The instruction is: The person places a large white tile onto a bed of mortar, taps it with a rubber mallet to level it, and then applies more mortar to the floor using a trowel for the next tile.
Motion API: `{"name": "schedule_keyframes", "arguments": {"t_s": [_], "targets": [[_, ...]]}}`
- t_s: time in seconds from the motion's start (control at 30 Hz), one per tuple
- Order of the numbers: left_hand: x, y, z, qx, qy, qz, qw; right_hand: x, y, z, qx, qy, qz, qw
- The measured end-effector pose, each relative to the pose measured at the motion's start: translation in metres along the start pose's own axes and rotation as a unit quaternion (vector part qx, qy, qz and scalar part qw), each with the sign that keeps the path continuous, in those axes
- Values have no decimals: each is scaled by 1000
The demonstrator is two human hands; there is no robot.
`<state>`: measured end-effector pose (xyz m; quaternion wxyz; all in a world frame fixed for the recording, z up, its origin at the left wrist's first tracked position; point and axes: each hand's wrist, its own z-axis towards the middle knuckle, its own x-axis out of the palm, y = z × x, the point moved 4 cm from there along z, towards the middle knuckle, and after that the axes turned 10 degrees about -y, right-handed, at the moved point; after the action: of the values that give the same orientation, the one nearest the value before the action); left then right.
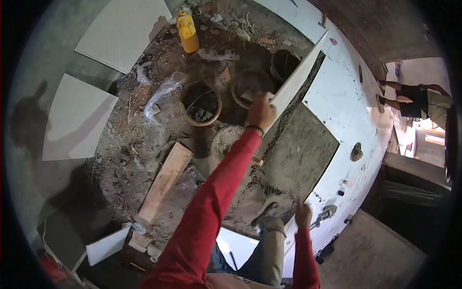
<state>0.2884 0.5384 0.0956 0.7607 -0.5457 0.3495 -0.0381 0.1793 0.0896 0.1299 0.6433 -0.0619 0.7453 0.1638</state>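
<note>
My left arm, in a red sleeve, reaches forward, and my left hand (262,114) is closed on the edge of a large pale floor tile (301,79). The tile stands tilted on edge, seen nearly side-on. Beside it lies a bed of grey mortar (301,154), bordered by laid white tiles (346,96). Closer to my body, my right hand (303,215) is curled at the mortar's near right corner; whatever its fingers hold is hidden. A grey metal tool (323,216) rests on the white tiles just right of it.
Round tubs (201,103) of dark material and a yellow jerrycan (187,32) stand on the rubble-strewn ground ahead. A wooden plank (166,180) lies left of my arm. Loose beige tiles (79,118) lie at the left. Another person (418,98) is at the far right.
</note>
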Motion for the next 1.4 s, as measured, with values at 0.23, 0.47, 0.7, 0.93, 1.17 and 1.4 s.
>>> {"name": "schedule_keyframes", "arguments": {"t_s": [0.23, 0.47, 0.7, 0.93, 1.17, 1.4], "targets": [[28, -54, -29, 102, 62, 91, 989, -17, 190, 351, 38, -191, 353, 915], [63, -92, -111, 55, 145, 117, 981, -4, 153, 415, 81, -201, 33, 976], [61, -112, -145, -24, 204, 126, 971, -21, 135, 369, 109, -190, 125, 968], [106, -135, -114, 5, 300, 157, 941, -32, 113, 421, 87, -192, 201, 956], [88, -119, -77, 56, 285, 109, 951, -24, 142, 430, 159, -171, 221, 947], [64, -99, -92, 29, 322, 134, 937, -16, 167, 395, 183, -185, 280, 924]]}}
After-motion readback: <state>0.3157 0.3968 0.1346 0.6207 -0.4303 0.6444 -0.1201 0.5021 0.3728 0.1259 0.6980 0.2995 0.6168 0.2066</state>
